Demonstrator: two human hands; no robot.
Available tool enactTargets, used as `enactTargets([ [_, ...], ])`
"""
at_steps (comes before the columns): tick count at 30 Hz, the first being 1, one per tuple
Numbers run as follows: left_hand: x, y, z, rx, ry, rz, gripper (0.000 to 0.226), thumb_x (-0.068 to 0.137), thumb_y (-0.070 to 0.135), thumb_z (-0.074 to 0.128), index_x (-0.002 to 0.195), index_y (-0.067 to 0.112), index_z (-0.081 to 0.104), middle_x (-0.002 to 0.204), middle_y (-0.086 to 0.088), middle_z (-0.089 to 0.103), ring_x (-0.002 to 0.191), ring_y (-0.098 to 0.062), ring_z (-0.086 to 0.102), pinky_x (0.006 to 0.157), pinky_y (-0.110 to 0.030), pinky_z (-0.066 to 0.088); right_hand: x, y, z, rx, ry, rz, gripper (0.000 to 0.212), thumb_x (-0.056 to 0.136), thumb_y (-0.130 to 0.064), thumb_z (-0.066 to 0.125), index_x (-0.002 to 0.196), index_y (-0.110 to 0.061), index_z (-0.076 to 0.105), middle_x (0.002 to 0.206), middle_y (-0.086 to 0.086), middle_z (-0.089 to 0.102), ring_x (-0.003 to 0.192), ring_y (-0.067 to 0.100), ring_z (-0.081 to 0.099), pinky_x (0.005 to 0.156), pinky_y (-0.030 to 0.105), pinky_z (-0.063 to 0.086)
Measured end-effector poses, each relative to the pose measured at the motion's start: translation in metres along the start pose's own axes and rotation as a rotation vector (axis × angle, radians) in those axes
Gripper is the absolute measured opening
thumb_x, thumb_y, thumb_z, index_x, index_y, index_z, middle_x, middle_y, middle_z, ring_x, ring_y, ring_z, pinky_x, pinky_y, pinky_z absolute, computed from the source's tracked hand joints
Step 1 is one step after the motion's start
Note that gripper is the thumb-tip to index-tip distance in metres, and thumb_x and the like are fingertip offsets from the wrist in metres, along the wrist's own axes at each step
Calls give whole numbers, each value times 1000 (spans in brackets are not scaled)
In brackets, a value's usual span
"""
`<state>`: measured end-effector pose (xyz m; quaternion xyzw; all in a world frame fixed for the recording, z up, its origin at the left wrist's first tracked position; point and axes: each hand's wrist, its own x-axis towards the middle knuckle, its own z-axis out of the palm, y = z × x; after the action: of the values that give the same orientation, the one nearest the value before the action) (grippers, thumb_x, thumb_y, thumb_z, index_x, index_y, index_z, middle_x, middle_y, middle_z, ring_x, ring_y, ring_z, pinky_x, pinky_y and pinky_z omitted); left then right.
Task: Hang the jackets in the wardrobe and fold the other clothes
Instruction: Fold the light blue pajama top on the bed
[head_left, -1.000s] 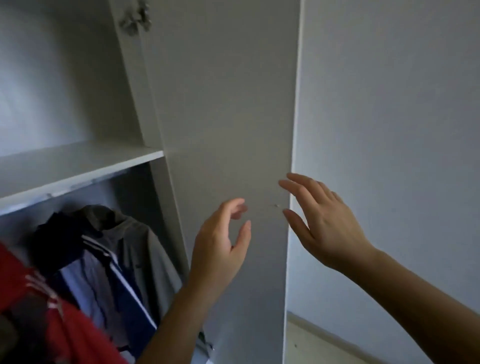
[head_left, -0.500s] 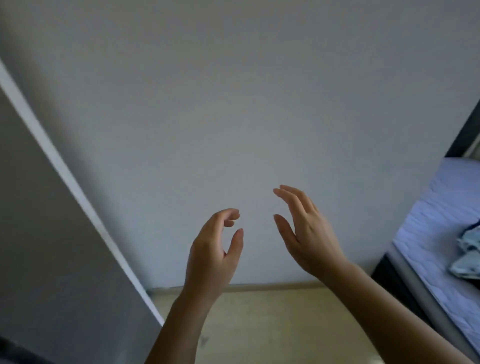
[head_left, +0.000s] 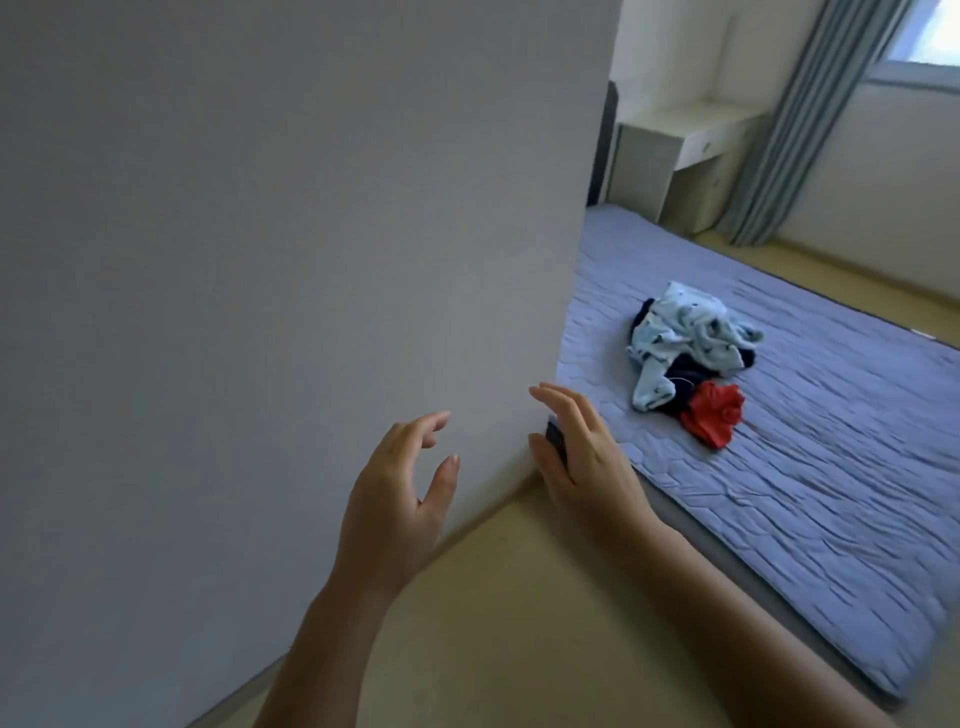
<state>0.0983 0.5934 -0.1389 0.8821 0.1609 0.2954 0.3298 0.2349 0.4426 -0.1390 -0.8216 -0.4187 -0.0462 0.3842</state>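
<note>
The person has turned toward the lilac quilted bed (head_left: 831, 493). The left hand (head_left: 395, 499) and right hand (head_left: 582, 457) hover spread, empty. Beyond the right hand lies a crumpled pale-blue, navy and red clothes heap (head_left: 680, 338), stretching away, red end nearest.

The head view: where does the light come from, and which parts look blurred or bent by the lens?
In the head view, daylight enters from the window at top right, which is overexposed; the wall at left lies in grey shade; the bed smears toward the lower right corner; the clothes on it look fairly sharp; the wide lens makes the wall's edge lean.
</note>
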Motion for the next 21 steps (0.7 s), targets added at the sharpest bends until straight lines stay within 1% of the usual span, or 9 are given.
enactTargets([
  [1,13,5,20,-16,-49,24,45,89,46,42,127,25,54,114,15,58,107,1,54,86,-12,44,0,20,-10,-14,23,32,45,95,-38,39,137,-22,41,140,-6,42,127,10,42,96,25,38],
  [3,39,18,61,-46,-145,72,45,89,45,43,128,24,54,114,15,57,107,1,54,87,-12,43,0,61,-31,-32,75,94,46,94,-40,36,136,-22,41,140,-6,42,127,10,43,96,26,40],
  [5,65,33,103,-65,-217,124,45,89,43,44,128,23,55,114,13,57,106,-1,54,88,-14,43,0,104,-53,-40,139,172,45,94,-38,38,136,-22,42,139,-6,42,126,10,42,94,26,40],
  [8,103,58,168,-85,-279,186,44,89,40,46,128,23,55,116,13,56,107,-2,54,89,-12,41,6,169,-82,-54,201,255,44,94,-32,42,136,-19,42,138,-4,42,125,9,41,88,23,38],
  [10,125,75,210,-97,-297,212,44,89,38,46,129,22,55,116,14,55,108,-2,54,90,-12,40,16,209,-103,-53,213,260,45,94,-32,42,136,-18,42,138,-3,42,126,9,40,90,21,35],
  [13,158,104,262,-126,-351,208,46,88,42,45,129,25,54,118,16,54,109,-1,53,90,-15,42,35,260,-141,-52,225,286,46,93,-34,41,136,-18,42,138,-3,42,127,11,41,94,21,36],
  [16,194,122,309,-151,-361,195,44,87,44,45,127,29,54,115,19,54,105,1,54,86,-11,42,54,312,-174,-84,224,290,44,94,-31,44,136,-17,43,139,-2,42,127,13,42,96,24,38],
  [19,228,121,359,-149,-409,155,42,85,44,46,125,31,55,111,19,55,101,0,55,83,-16,45,77,365,-187,-109,192,342,42,96,-26,49,137,-18,42,140,-2,42,126,15,42,94,23,38],
  [21,249,110,393,-157,-454,98,37,86,41,52,122,34,55,111,22,54,99,2,55,82,-17,45,90,400,-185,-108,152,379,42,96,-27,49,138,-20,41,141,-2,40,128,15,41,94,23,37],
])
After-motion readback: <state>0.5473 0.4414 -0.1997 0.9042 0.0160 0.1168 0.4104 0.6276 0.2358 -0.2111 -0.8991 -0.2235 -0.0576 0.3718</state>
